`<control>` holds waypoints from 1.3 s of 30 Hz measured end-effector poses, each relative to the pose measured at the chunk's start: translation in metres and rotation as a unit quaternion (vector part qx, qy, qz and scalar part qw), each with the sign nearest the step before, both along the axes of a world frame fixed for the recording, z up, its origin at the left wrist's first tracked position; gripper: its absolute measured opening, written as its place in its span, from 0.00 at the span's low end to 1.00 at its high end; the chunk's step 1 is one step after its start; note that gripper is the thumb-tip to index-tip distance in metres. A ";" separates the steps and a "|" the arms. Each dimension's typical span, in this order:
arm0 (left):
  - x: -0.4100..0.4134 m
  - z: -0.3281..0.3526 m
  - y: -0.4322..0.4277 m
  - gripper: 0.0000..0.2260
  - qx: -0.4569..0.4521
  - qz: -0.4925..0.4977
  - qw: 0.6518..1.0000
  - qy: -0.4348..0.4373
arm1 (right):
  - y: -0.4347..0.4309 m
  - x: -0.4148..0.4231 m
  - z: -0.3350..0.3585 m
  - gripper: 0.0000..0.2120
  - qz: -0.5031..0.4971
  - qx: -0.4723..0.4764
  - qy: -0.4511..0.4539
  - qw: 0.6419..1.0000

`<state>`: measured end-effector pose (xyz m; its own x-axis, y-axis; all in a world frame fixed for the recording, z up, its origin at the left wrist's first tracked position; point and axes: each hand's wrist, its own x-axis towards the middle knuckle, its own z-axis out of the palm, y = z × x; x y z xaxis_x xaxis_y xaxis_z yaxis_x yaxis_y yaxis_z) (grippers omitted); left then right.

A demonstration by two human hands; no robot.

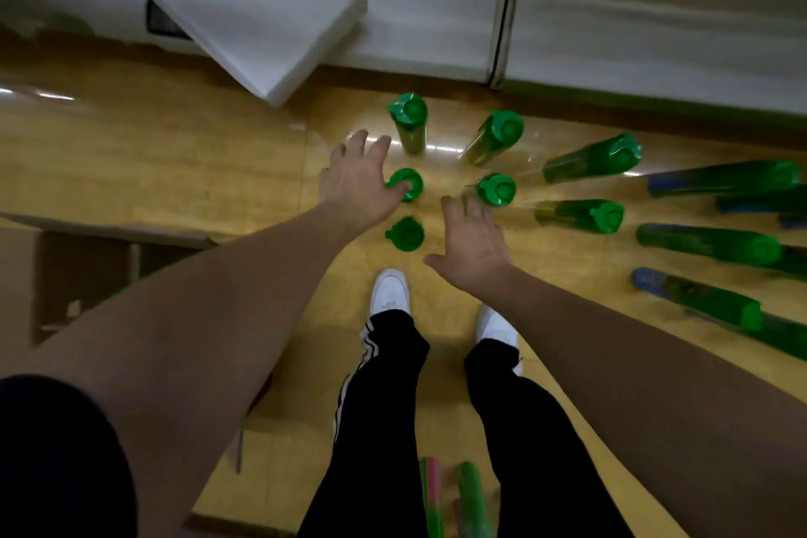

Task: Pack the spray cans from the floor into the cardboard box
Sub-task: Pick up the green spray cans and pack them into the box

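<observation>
My left hand (pixel 362 183): fingers spread, holding nothing, thumb by a can (pixel 408 184). My right hand (pixel 474 240): spread, empty, just short of a second can (pixel 495 189). More cans (pixel 585 215) beyond and right of both hands; box (pixel 83 271) left of my left arm

My left hand (pixel 362 183) covers part of one spray can's cap (pixel 412 181), right of the cardboard box (pixel 83 271). Farther right of the box, more cans (pixel 720 178) run out of view, their labels blurred.
</observation>
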<state>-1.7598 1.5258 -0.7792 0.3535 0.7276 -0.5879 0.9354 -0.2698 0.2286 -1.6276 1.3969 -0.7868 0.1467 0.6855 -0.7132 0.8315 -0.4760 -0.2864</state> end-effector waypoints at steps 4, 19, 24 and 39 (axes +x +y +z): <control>0.002 -0.061 0.012 0.34 -0.014 0.015 0.999 -0.033 | -0.005 -0.027 -0.065 0.42 0.021 0.004 0.018 1.000; 0.045 -0.179 0.026 0.38 -0.135 0.001 0.990 -0.031 | -0.005 -0.083 -0.166 0.28 -0.021 0.119 0.020 0.992; 0.050 -0.179 0.024 0.25 -0.093 -0.028 0.995 0.018 | -0.013 -0.079 -0.168 0.27 -0.028 0.143 0.026 0.989; -0.007 -0.028 0.008 0.21 -0.030 0.047 0.998 -0.003 | -0.020 -0.048 -0.032 0.25 0.001 0.123 0.034 0.992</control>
<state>-1.7669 1.5336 -0.8069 0.2890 0.7214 -0.6293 0.9544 -0.1658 0.2482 -1.6759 1.3769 -0.8183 0.1014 0.8406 -0.5321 0.8071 -0.3822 -0.4500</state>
